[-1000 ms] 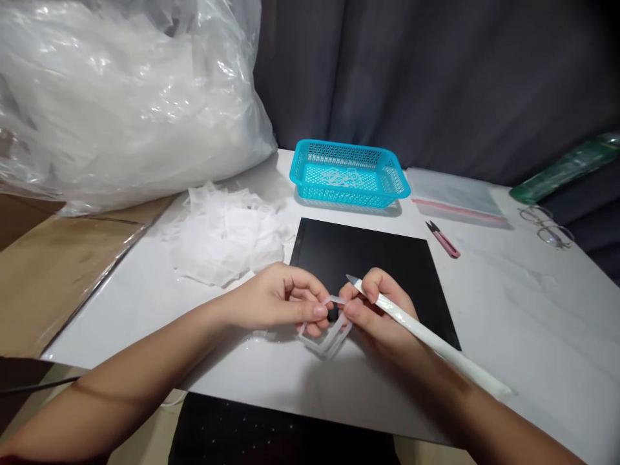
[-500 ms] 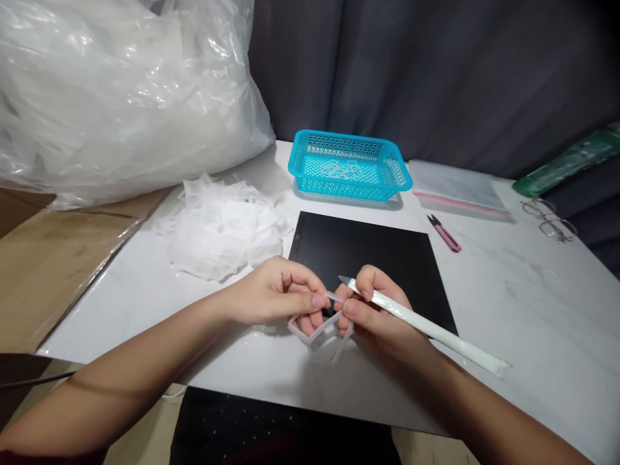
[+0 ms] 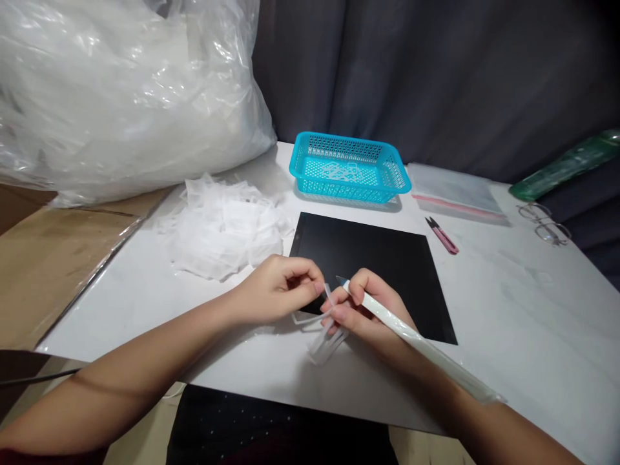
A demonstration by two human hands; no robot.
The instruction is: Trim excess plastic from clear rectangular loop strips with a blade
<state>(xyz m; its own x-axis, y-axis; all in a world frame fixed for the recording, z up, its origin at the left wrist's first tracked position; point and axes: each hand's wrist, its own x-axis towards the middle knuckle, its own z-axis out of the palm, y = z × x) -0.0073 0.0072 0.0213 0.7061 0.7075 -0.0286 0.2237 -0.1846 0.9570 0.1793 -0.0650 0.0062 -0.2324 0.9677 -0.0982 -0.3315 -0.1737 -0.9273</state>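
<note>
Pinched in the right hand (image 3: 372,310) are some thin white strips (image 3: 329,339), and the same hand also holds a long white tool (image 3: 402,328) with a pointy tip. From far away, I see the left hand (image 3: 278,287) right next to a strip end, with its thumb and finger together. I can't tell if it has hold of that end or only touches it. The strips hang by the near edge of a black mat (image 3: 368,252), and some look blurry to me.

I think the step in hand is working the strips with both hands. To me, the next move calls for a firm right pinch and a gentle left one, with the pointy tip kept off the skin.

Past the hands, a fluffy white pile (image 3: 225,229) sits left of the mat. Pink snips (image 3: 442,236) lie to the right. Behind the mat, a blue basket (image 3: 349,189) has little white bits inside.
</note>
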